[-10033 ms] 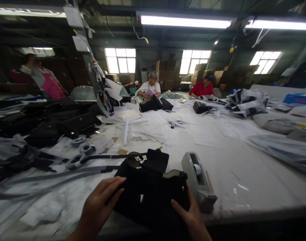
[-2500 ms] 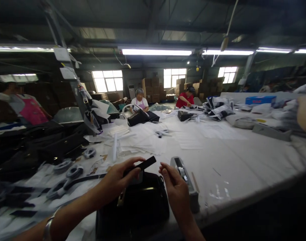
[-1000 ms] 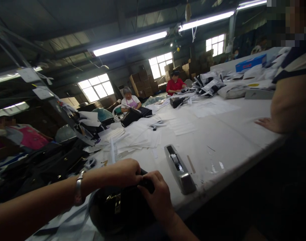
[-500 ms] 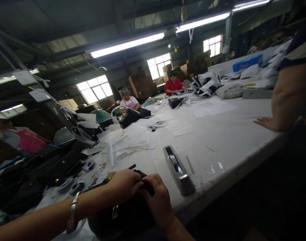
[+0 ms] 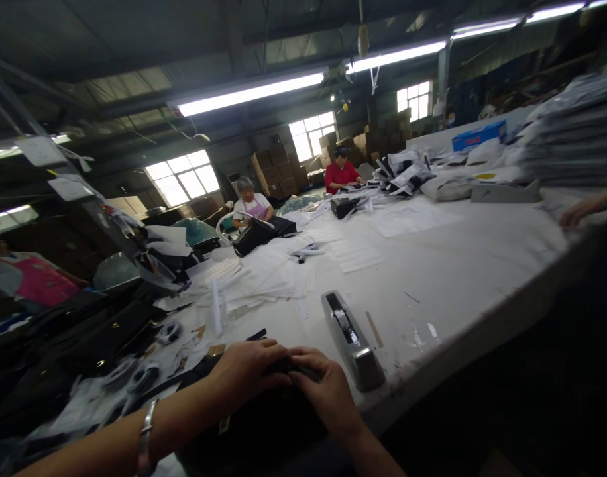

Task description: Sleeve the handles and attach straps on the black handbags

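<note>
A black bag (image 5: 264, 430) with a gold-coloured metal fitting sits at the near edge of the table, dark against the shadow below. Both hands meet at its top edge. My left hand (image 5: 248, 371), a silver bangle on its wrist, has its fingers curled over a dark part there. Close beside it, my right hand (image 5: 326, 387) pinches a black strap or handle piece of the bag between thumb and fingers. To the right of the hands stands a grey tape dispenser (image 5: 353, 341). The bag's lower part is lost in darkness.
White sheets (image 5: 268, 278) spread over the white table (image 5: 462, 278). Rolls of tape (image 5: 169, 332) and black bags (image 5: 99, 331) lie at left. Two co-workers sit across the table, another stands at far left. A co-worker's hand (image 5: 576, 212) rests at the right edge.
Both hands stay at the bag's top; my left fingers now lie further over it. The co-worker at right has moved back, showing a stack of grey packages. The view has shifted slightly.
</note>
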Motion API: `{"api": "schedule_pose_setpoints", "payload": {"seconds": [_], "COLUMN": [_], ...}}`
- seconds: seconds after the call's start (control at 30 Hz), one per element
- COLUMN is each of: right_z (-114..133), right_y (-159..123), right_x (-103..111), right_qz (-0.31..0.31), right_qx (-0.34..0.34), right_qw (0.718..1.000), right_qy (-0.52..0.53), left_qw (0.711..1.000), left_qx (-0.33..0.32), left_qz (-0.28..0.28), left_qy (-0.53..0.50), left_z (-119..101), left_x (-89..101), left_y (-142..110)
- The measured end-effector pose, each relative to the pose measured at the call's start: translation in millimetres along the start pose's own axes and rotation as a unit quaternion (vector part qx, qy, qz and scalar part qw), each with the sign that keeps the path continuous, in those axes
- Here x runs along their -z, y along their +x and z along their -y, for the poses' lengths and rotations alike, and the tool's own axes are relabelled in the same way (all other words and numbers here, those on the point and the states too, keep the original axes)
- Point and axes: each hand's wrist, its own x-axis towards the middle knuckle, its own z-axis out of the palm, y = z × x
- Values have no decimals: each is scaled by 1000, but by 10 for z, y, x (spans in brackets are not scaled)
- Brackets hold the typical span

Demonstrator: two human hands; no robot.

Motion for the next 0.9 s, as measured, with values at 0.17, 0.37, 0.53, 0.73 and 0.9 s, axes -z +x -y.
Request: {"api": "schedule_pose_setpoints", "payload": {"seconds": [0.17, 0.37, 0.53, 0.73, 0.9], "right_z": [19, 72, 115, 57, 19], "right_y": [12, -17, -22, -28, -55], "right_x": [-12, 8, 9, -61, -94], "right_qz": [7, 28, 57, 24, 6], "right_qx": [-14, 37, 75, 66, 65], "right_qw": [998, 998, 990, 993, 990], "right_qy": [59, -36, -100, -90, -123], "left_qw": [998, 986, 983, 983, 991], "left_qx": [-1, 5, 65, 46, 35], "left_qz": [-47, -46, 10, -8, -15], "left_qy": [-45, -160, -172, -180, -128], "left_z": [57, -47, 15, -55, -91], "left_x": [-116, 13, 170, 98, 33], "left_y": [19, -68, -50, -7, -12]}}
